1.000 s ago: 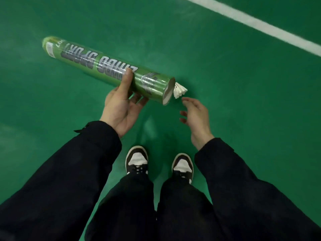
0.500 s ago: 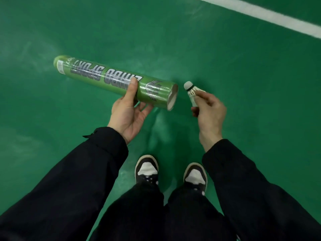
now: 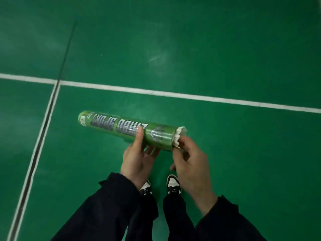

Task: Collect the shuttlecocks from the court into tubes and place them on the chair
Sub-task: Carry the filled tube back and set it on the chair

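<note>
A long green shuttlecock tube [image 3: 111, 125] with grey lettering lies level in front of me, its open mouth pointing right. My left hand [image 3: 137, 157] grips the tube near that end, thumb on top. A white feather shuttlecock [image 3: 179, 136] sits cork-first in the mouth, with only its feather skirt sticking out. My right hand [image 3: 189, 160] is at the skirt, fingers curled on the feathers' lower edge. The cork is hidden inside the tube.
Green court floor [image 3: 225, 49] lies all around. A white line [image 3: 191, 96] crosses left to right beyond the tube, and a white-and-dark line [image 3: 40, 133] runs down the left. My two black-and-white shoes [image 3: 173, 186] stand below my hands.
My right hand has brought the shuttlecock from beside the tube into its mouth, cork first. The view has swung, and court lines have come into sight.
</note>
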`<state>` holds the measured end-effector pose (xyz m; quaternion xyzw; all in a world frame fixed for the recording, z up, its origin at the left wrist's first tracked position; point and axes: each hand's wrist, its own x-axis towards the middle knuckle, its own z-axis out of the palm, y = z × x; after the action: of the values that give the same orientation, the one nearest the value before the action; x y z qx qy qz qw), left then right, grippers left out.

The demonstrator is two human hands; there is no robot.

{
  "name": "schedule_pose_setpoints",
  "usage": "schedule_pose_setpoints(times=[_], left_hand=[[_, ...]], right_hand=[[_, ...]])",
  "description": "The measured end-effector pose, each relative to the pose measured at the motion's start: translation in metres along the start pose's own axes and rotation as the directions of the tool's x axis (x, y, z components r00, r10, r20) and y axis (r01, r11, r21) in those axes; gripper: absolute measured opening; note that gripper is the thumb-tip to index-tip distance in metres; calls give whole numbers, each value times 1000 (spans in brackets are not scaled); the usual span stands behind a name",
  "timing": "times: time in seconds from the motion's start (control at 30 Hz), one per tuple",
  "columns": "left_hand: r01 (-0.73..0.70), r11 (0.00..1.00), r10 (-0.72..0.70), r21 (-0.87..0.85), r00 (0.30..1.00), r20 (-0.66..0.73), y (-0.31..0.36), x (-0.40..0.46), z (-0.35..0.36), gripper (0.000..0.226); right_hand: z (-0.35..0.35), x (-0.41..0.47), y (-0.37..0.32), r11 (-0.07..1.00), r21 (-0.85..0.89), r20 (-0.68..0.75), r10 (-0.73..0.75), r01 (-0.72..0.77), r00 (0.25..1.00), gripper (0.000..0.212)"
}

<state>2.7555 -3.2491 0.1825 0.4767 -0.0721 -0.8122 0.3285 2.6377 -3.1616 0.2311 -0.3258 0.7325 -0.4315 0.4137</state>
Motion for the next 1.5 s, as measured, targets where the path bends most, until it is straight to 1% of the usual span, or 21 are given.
schedule_pose_setpoints(times=[0.1, 0.2, 0.27, 0.33, 0.4, 0.47, 0.57, 0.67, 0.77, 0.83, 0.87, 0.9, 0.93, 1.0, 1.03, 1.07, 1.1, 1.2, 1.27, 1.37, 1.5], left_hand=[[-35, 999, 31, 27, 992, 122, 27, -51, 53, 58], [-56, 997, 41, 59, 975, 218, 40, -93, 102, 60], [-72, 989, 34, 133, 962, 271, 37, -115, 131, 68], [-75, 974, 1, 214, 945, 328, 24, -134, 159, 70], [-70, 958, -46, 279, 921, 387, 5, -149, 185, 67], [-67, 949, -82, 309, 892, 445, -19, -164, 210, 70], [-36, 939, -150, 341, 851, 503, -62, -191, 244, 74], [-13, 925, -219, 381, 800, 559, -110, -221, 271, 71], [-21, 878, -300, 479, 755, 583, -162, -251, 289, 69], [-42, 805, -389, 592, 716, 579, -194, -266, 300, 69], [-58, 767, -422, 638, 705, 571, -207, -271, 305, 73], [-75, 748, -424, 660, 711, 561, -217, -273, 312, 81], [-96, 750, -388, 654, 738, 552, -225, -271, 321, 88], [-170, 802, -178, 573, 847, 500, -229, -256, 343, 96], [-218, 806, -67, 550, 891, 450, -228, -242, 355, 98], [-250, 789, -6, 562, 911, 412, -228, -228, 367, 94], [-253, 760, -14, 599, 915, 404, -232, -217, 379, 86], [-180, 679, -165, 712, 908, 386, -272, -198, 405, 47], [-200, 577, -186, 792, 912, 366, -314, -200, 417, 28], [-231, 467, -259, 854, 887, 382, -381, -208, 434, 25], [-269, 395, -362, 878, 833, 418, -467, -215, 461, 25]], right_hand=[[-37, -33, -65, 996, 85, 67, -43, 37, 997, 37], [-72, -67, -99, 986, 164, 94, -54, 38, 994, 40], [-93, -87, -111, 977, 203, 9, -65, 62, 998, 36], [-112, -105, -116, 968, 221, -131, -93, 121, 987, 33], [-135, -123, -119, 957, 230, -263, -112, 174, 958, 31], [-158, -143, -118, 951, 237, -362, -103, 199, 926, 30], [-196, -171, -113, 936, 245, -520, -94, 254, 849, 25], [-233, -198, -101, 914, 263, -658, -63, 308, 750, 22], [-270, -231, -83, 874, 293, -795, -1, 387, 606, 21], [-297, -256, -70, 851, 296, -861, 41, 433, 507, 15], [-311, -269, -63, 835, 308, -884, 73, 456, 462, 13], [-326, -282, -55, 812, 330, -900, 117, 482, 419, 13], [-340, -296, -45, 789, 354, -909, 165, 502, 382, 13], [-364, -326, -23, 768, 387, -912, 238, 510, 333, 14], [-373, -340, -11, 766, 404, -909, 274, 500, 315, 16], [-382, -354, 1, 765, 422, -904, 311, 487, 295, 15], [-390, -366, 13, 763, 438, -898, 344, 475, 275, 15], [-413, -395, 46, 761, 488, -872, 415, 427, 259, 13], [-429, -409, 63, 748, 530, -848, 465, 400, 255, 13], [-458, -430, 85, 717, 569, -818, 543, 403, 190, 15], [-499, -461, 114, 694, 608, -767, 639, 386, 59, 26]])
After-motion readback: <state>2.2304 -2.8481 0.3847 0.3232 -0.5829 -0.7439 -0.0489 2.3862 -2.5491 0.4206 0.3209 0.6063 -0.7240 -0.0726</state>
